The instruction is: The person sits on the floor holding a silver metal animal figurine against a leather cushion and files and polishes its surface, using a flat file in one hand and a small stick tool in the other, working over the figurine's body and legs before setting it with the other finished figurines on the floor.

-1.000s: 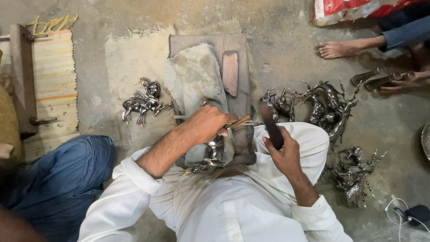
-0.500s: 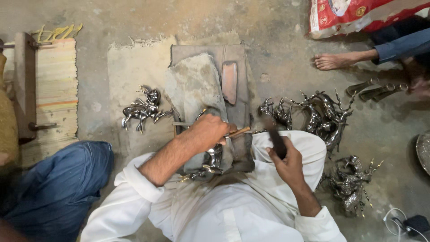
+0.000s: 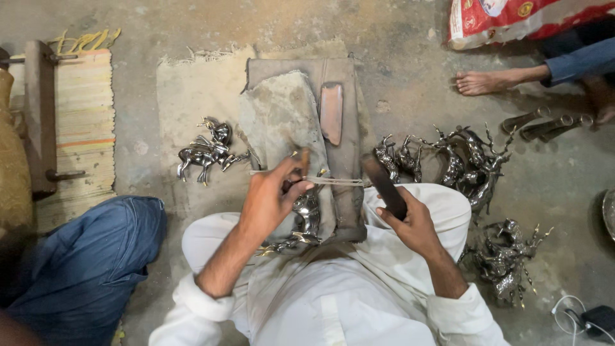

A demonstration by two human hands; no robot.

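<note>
Left hand (image 3: 272, 198) closed around a shiny metal deer figurine (image 3: 301, 221), pinning it down on the grey work block (image 3: 282, 115) between the knees, fingertips also pinching the near end of a thin metal file (image 3: 333, 181). Right hand (image 3: 410, 221) wrapped tight round the file's dark handle (image 3: 384, 186), blade running flat from there leftward to the left hand's fingers. Just beyond the file, further from both hands, a small reddish-brown slab (image 3: 331, 113) lying on the folded brown cloth (image 3: 349, 83) over the block. Out to the left of the left hand, well apart, two finished silver figurines (image 3: 206, 152) lying together on the pale floor mat (image 3: 186, 96). Beyond the right hand and to its right, a tangled heap of dark unpolished deer castings (image 3: 461, 163); nearer and further right, a second smaller heap (image 3: 509, 259). Far past the right hand, a bare foot (image 3: 483, 82) of another person beside a red-and-white sack (image 3: 512, 22). Far left, a striped woven mat (image 3: 83, 122) with a wooden stool (image 3: 40, 115) on it.
</note>
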